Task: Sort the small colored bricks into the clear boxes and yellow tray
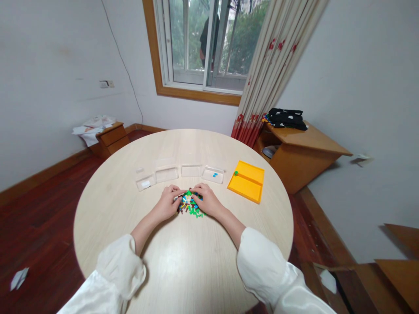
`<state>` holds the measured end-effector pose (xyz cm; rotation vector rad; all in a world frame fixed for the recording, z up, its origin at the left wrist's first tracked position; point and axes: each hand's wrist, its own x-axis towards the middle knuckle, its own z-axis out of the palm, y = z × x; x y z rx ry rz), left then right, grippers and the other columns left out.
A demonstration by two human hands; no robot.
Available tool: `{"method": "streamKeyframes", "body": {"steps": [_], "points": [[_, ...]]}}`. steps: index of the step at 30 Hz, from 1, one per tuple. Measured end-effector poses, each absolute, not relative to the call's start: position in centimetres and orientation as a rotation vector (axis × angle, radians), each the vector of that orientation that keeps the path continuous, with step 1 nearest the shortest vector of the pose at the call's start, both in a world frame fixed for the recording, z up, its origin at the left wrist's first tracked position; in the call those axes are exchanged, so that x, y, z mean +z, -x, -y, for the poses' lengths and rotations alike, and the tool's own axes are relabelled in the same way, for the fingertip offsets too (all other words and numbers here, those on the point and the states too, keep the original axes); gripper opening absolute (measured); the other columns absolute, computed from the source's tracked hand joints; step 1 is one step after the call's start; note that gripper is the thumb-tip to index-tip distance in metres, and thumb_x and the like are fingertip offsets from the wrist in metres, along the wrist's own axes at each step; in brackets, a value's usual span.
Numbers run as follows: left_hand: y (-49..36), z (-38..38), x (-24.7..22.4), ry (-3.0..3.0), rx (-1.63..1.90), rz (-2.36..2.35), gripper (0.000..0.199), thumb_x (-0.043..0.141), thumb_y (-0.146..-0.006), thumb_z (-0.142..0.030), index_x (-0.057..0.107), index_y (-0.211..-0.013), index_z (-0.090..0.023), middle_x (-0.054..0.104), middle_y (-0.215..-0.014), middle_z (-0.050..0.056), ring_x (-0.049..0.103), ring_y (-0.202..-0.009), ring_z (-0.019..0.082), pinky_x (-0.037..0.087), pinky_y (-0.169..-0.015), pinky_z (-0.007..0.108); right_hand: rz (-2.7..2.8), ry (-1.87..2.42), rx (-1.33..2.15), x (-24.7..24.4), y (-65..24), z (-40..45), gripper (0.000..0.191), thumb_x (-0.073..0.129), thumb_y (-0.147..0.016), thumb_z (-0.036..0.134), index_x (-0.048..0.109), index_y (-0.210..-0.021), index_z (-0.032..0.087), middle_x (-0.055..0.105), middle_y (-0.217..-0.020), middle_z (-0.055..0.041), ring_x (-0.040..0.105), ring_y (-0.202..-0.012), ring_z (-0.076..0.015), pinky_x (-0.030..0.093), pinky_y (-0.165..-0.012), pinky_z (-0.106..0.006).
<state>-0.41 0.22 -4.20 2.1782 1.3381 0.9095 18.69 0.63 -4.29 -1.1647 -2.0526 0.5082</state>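
A pile of small toy building bricks (pixel 188 205) in green, blue, brown, yellow and white lies on the round table (pixel 183 261). My left hand (pixel 168 203) rests at the pile's left side, index finger and thumb bent toward its far edge. From the right, my right hand (pixel 207 199) reaches in the same way. A small green brick (pixel 189 192) shows between the two sets of fingertips, and both hands seem to pinch it. Loose green bricks (pixel 196 213) are spread at the near side of the pile. My fingers partly cover the bricks beneath them.
Several clear plastic boxes (pixel 166 175) stand in an arc behind the pile; the rightmost box (pixel 213 175) holds blue bricks. To the right lies an open yellow case (pixel 249 188) with a green piece (pixel 236 173) on it. A wooden cabinet (pixel 314 139) stands beyond. A person (pixel 209 39) appears in the window.
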Motion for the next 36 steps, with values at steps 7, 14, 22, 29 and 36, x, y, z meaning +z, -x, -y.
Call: {"method": "streamKeyframes", "body": {"steps": [7, 14, 22, 29, 36], "points": [[0.23, 0.06, -4.66, -2.346, 0.792, -1.350, 0.037, 0.048, -0.084, -0.024, 0.062, -0.117, -0.026, 0.054, -0.102, 0.008, 0.047, -0.096, 0.023, 0.037, -0.091, 0.044, 2.106, 1.254, 0.501, -3.68, -18.39, -0.15, 0.020, 0.061, -0.080, 0.020, 0.069, -0.098, 0.020, 0.060, -0.095, -0.0065, 0.053, -0.093, -0.0182, 0.042, -0.087, -0.036], [0.11, 0.14, -4.32, -2.321, 0.826, -1.345, 0.024, 0.049, -0.083, -0.025, 0.069, -0.096, -0.021, 0.056, -0.097, 0.008, 0.048, -0.094, 0.023, 0.037, -0.088, 0.042, 2.104, 1.258, 0.510, -3.45, -18.32, -0.10, 0.014, 0.062, -0.077, 0.015, 0.069, -0.089, 0.018, 0.060, -0.092, -0.0054, 0.054, -0.091, -0.0175, 0.041, -0.086, -0.034], [0.03, -0.18, -4.20, -2.274, 0.881, -1.330, 0.015, 0.057, -0.079, -0.029, 0.069, -0.080, -0.020, 0.059, -0.087, 0.006, 0.050, -0.087, 0.021, 0.039, -0.082, 0.038, 2.119, 1.289, 0.512, -3.61, -18.10, -0.06, 0.014, 0.061, -0.078, 0.017, 0.068, -0.091, 0.018, 0.060, -0.092, -0.0058, 0.054, -0.092, -0.0176, 0.041, -0.084, -0.034], [-0.43, -0.25, -4.18, -2.259, 0.887, -1.335, 0.023, 0.057, -0.078, -0.024, 0.069, -0.097, -0.021, 0.060, -0.086, 0.007, 0.052, -0.087, 0.022, 0.039, -0.081, 0.037, 2.117, 1.287, 0.541, -3.51, -18.08, -0.12, 0.011, 0.060, -0.076, 0.012, 0.067, -0.084, 0.017, 0.061, -0.090, -0.0051, 0.054, -0.090, -0.0172, 0.041, -0.084, -0.033], [-0.44, -0.22, -4.25, -2.268, 0.865, -1.358, 0.015, 0.055, -0.078, -0.022, 0.069, -0.078, -0.018, 0.060, -0.084, 0.007, 0.052, -0.086, 0.022, 0.039, -0.081, 0.037, 2.074, 1.260, 0.597, -3.36, -18.08, -0.16, 0.009, 0.062, -0.072, 0.009, 0.062, -0.077, 0.017, 0.060, -0.083, -0.0023, 0.053, -0.084, -0.0154, 0.041, -0.079, -0.031]]}}
